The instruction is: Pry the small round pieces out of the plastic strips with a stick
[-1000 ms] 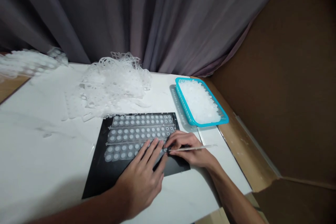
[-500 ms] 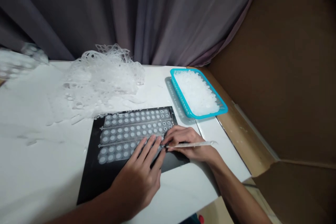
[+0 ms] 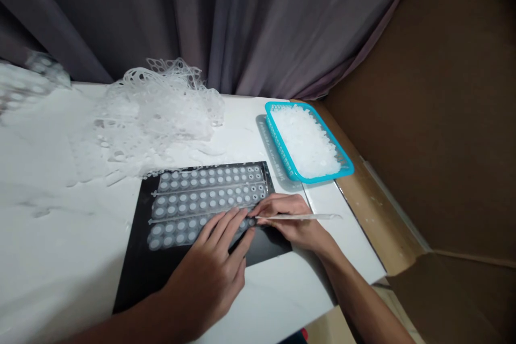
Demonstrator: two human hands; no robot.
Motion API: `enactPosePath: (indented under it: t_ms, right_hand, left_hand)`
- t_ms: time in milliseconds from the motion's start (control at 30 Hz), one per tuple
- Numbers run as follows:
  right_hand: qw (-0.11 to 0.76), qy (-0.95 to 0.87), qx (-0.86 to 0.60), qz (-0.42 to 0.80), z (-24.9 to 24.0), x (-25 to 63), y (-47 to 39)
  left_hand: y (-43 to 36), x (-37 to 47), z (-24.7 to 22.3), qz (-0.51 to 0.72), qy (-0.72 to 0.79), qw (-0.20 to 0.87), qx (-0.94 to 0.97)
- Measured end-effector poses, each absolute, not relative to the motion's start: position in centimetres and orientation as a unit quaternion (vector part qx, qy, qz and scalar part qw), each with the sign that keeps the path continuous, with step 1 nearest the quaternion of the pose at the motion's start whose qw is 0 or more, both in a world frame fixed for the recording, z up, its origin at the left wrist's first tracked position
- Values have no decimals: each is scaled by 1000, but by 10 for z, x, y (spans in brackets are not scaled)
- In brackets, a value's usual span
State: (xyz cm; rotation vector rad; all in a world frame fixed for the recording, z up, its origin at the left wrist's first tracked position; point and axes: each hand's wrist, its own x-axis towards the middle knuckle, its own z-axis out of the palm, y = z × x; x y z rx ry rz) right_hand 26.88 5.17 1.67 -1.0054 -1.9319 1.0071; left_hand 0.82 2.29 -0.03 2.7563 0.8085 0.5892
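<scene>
A black board (image 3: 139, 279) lies on the white table, bearing rows of small translucent round plastic pieces (image 3: 182, 208) divided by thin strips. My left hand (image 3: 215, 266) rests over the lower rows, fingers stretched out and slightly apart, its tips near the right end of the row. Just to the right, my right hand (image 3: 288, 220) is closed in a pinch on a thin whitish strip (image 3: 318, 217) that sticks out to the right. Its fingertips are at the right end of the lower rows, beside my left index finger. The strip's inner end is hidden among the fingers.
A turquoise basket (image 3: 296, 176) full of small white pieces (image 3: 306, 142) stands at the back right. Behind the board is a tangled heap of clear perforated plastic scraps (image 3: 161, 105). More clear plastic (image 3: 26, 86) lies far left. A grey curtain (image 3: 250, 21) and brown cardboard (image 3: 423, 118) border the table.
The whitish strip in my right hand has shifted slightly right and lies a little more level. My left hand stays nearly in place. The view has moved slightly.
</scene>
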Motion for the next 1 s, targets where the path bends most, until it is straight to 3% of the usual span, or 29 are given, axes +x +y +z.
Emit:
enactPosePath:
  t_ms: [367,1000]
  right_hand:
    - [324,-757,-356,442,22,278,56]
    - [303,-805,-327,392,24,277,57]
  left_hand:
    - [22,4,-4,230,276,94,929]
    - [23,6,1,252,269,130,920]
